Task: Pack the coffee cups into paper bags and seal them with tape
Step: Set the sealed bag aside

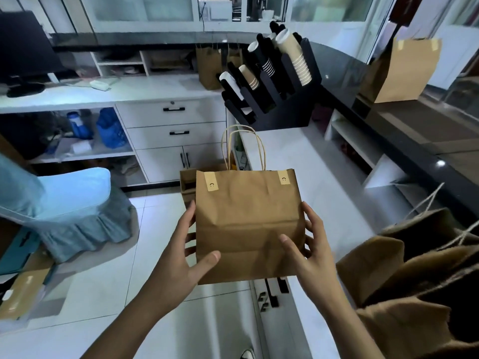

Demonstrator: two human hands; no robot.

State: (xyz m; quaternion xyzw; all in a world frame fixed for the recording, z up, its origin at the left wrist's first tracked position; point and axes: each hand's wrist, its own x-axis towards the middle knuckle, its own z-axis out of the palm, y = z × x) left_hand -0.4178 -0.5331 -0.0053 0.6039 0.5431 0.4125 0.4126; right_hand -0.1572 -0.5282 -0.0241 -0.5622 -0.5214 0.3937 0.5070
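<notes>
A person holds a brown paper bag (246, 224) upright in the air between both hands, above the floor at the near edge of a white counter (305, 177). The left hand (181, 255) grips its lower left side, thumb across the front; the right hand (308, 244) grips the lower right side likewise. Two tape strips (212, 182) fold over the closed top, handles pointing up and away. Another taped bag (404, 71) stands well apart to the right, so the right hand would likely lead any setting-down there.
</notes>
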